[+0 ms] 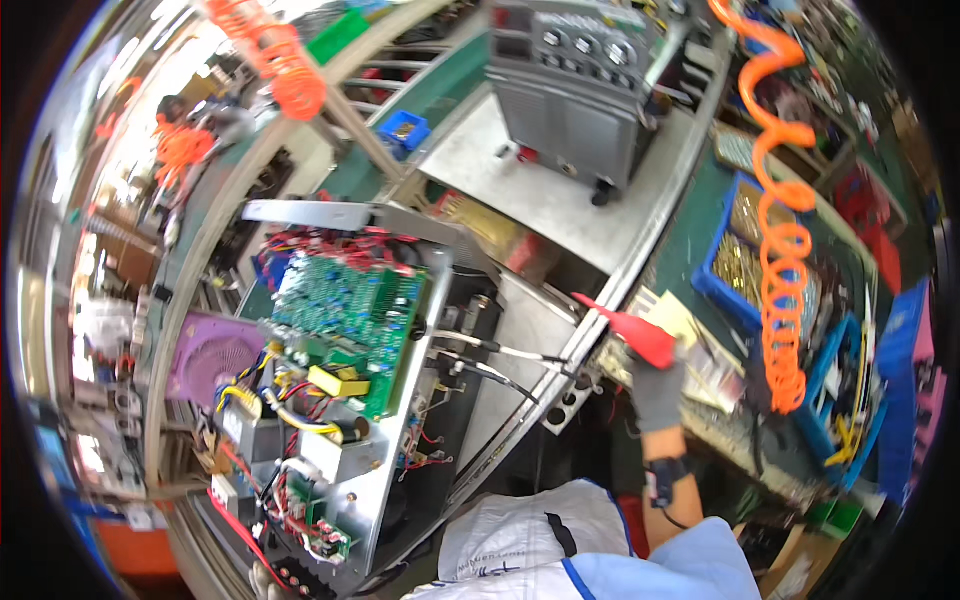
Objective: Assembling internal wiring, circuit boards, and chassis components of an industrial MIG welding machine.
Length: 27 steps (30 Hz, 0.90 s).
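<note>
The right hand (pixel 657 392), right of middle, curls round 1 red pointy thing (pixel 645 338). Bottom left, by the open machine (pixel 350 305), the left hand (pixel 262 580) barely shows; I can't tell its grip.

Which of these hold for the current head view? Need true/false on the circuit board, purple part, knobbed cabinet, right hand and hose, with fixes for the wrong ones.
1. The green circuit board is hidden under a closed cover. False: the green circuit board lies exposed in the opened unit.
2. The purple part is left of the green circuit board. True.
3. The knobbed grey cabinet lies in a blue tray. False: the knobbed grey cabinet stands on a pale surface.
4. The right hand is touching the purple part. False: the right hand is well to its right, at a red pointed thing.
5. A coiled orange hose hangs at the picture's right. True.
</note>
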Available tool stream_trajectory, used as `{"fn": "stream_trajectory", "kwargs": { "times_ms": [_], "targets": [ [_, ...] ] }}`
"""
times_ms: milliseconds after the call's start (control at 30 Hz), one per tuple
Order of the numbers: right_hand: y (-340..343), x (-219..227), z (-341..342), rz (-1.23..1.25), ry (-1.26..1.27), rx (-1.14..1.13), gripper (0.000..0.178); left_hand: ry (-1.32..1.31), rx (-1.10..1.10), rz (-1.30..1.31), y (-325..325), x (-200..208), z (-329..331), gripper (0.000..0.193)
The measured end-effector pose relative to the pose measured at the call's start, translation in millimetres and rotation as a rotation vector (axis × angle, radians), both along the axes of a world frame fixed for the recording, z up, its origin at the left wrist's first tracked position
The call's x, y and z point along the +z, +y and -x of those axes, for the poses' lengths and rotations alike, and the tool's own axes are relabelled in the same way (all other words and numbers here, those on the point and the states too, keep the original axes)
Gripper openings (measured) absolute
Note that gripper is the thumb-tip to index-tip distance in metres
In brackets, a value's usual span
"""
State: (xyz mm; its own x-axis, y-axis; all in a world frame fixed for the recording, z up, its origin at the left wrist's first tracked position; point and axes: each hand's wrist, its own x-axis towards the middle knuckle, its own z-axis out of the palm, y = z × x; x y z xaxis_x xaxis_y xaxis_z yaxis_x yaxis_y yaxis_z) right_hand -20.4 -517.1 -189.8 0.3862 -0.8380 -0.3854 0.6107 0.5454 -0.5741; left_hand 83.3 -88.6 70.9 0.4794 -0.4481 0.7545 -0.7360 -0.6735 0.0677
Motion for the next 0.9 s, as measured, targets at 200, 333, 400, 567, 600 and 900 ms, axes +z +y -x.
{"fn": "stream_trajectory", "kwargs": {
  "times_ms": [200,333,400,567,600,900],
  "targets": [
    [-123,-48,172,0.122,0.230,0.316,0.016,0.125,0.048,0.282,43,-27,4,0.027],
    [-154,-45,208,0.373,1.084,0.309,0.022,-0.006,0.312,0.235,11,-17,15,0.040],
    [-177,-47,205,0.518,1.380,0.327,0.026,0.068,0.422,0.481,0,-25,25,0.051],
    [-212,-10,147,0.939,1.673,0.194,0.040,0.006,0.472,0.534,-11,-29,32,0.067],
    [-216,-2,129,1.048,1.625,0.169,0.043,-0.007,0.444,0.524,-14,-28,28,0.066],
    [-88,85,-157,1.650,0.601,0.863,0.065,-0.178,0.360,0.514,-11,-45,4,0.048]
  ]
}}
